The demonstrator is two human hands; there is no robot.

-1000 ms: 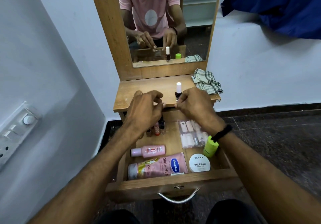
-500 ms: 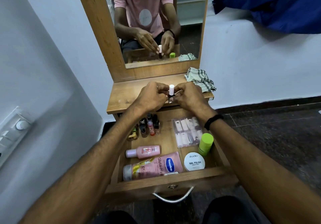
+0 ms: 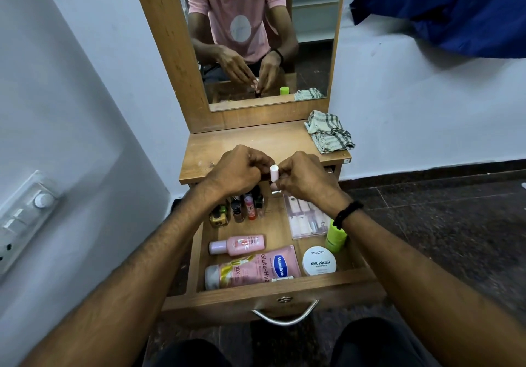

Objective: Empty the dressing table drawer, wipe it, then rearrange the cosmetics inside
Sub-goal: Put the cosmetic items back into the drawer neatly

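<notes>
While we look down past our knees, we see the open drawer [image 3: 267, 299] with the big pink tube [image 3: 253, 270], the round white tub [image 3: 319, 261] and the small pink bottle [image 3: 236, 244] lying flat, and a row of little bottles [image 3: 242, 208] standing at the back. Just above them our left hand [image 3: 239, 171] and right hand [image 3: 306, 176] both pinch one small nail polish bottle [image 3: 273, 173] by its white cap. We think it is light, slippery glass, so we should hold its body, not the cap; the checked cloth [image 3: 328, 133] rests farther back on the table top.
</notes>
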